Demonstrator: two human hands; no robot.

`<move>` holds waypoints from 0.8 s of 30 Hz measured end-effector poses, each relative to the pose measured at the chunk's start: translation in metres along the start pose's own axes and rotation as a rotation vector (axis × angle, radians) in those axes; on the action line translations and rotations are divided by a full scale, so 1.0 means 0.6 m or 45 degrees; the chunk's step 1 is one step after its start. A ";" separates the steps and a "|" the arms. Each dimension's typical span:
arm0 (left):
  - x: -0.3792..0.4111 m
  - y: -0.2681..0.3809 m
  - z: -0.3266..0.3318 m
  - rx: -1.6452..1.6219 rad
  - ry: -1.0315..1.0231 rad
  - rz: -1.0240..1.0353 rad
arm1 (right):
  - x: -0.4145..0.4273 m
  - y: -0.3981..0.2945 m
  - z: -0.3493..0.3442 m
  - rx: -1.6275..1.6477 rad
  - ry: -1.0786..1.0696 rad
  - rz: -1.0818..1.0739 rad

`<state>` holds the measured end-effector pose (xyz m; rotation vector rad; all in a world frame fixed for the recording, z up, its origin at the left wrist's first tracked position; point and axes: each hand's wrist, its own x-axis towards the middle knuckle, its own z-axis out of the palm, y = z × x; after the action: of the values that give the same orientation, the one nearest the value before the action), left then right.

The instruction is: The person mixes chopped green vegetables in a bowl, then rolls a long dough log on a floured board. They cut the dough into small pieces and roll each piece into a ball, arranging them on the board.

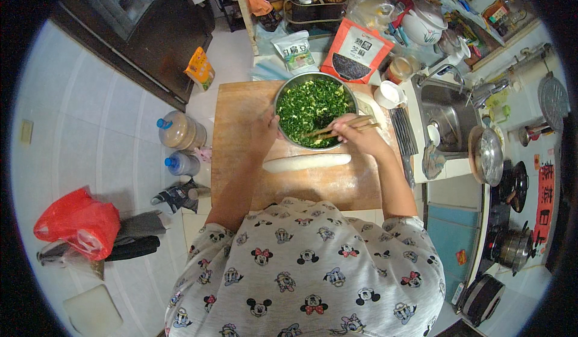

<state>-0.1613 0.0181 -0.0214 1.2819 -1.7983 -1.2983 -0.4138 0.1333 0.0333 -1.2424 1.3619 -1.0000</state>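
Note:
A round steel bowl (pixel 355 94) full of chopped greens (pixel 311 104) with pale yellow bits stands on a floured wooden board (pixel 230 156). My left hand (pixel 269 127) grips the bowl's left rim. In my right hand (pixel 354 131) is a pair of wooden chopsticks (pixel 323 132), their tips down in the greens near the bowl's lower right side. A long white roll of dough (pixel 311 162) lies on the board between the bowl and my body. More pale dough (pixel 371 106) lies to the right of the bowl, partly hidden behind it.
Behind the board stand a red-and-white packet (pixel 356 52) and a smaller white packet (pixel 295 52). At the right are a white cup (pixel 389 94), a dark slatted mat (pixel 403 129), a steel sink (pixel 445 115) and a lidded pan (pixel 490 156). Large water bottles (pixel 180 131) stand at the left.

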 end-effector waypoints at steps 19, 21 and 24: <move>0.022 -0.057 0.017 -0.147 0.021 0.027 | 0.000 0.023 0.018 -0.377 0.251 -0.378; 0.023 -0.060 0.017 -0.078 0.036 -0.004 | -0.014 -0.001 0.017 -0.151 0.205 -0.190; 0.040 -0.112 0.021 -0.070 0.024 -0.090 | -0.009 0.009 0.025 -0.003 0.033 -0.139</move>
<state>-0.1562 -0.0038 -0.0904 1.3340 -1.7061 -1.3601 -0.3999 0.1403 0.0263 -1.3215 1.3271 -1.0937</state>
